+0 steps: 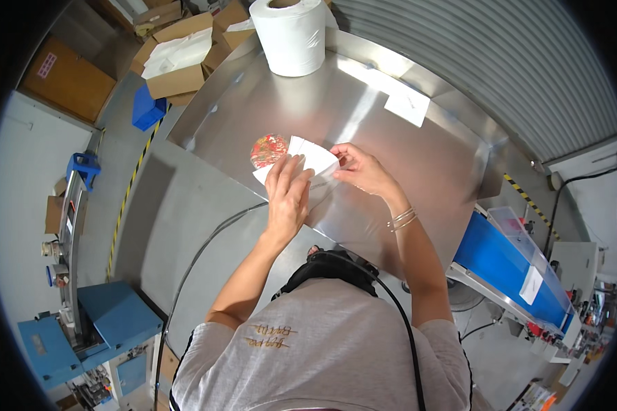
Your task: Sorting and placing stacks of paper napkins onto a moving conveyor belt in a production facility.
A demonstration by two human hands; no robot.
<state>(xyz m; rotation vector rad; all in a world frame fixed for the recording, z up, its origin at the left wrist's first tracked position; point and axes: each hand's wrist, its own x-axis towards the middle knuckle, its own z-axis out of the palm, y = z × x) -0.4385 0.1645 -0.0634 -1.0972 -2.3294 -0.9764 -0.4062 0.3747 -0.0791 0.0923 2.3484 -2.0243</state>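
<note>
Both of my hands are at a white folded paper [314, 156] over the near left part of a metal table. My left hand [288, 192] lies across its left part, fingers over the paper and thumb close to them. My right hand [365, 170] pinches the right edge between thumb and fingertips. Just beyond my left fingertips is a round, flat piece with a red and gold pattern [269, 148], partly covered by the paper. Whether it is attached to the paper, I cannot tell.
The metal table [404, 178] has raised edges. On it stand a large white paper roll [291, 41] and a white sheet [407, 108]. An open cardboard box [178, 58] is at far left, a blue conveyor belt [504, 267] at right. A black cable [192, 264] runs beside me.
</note>
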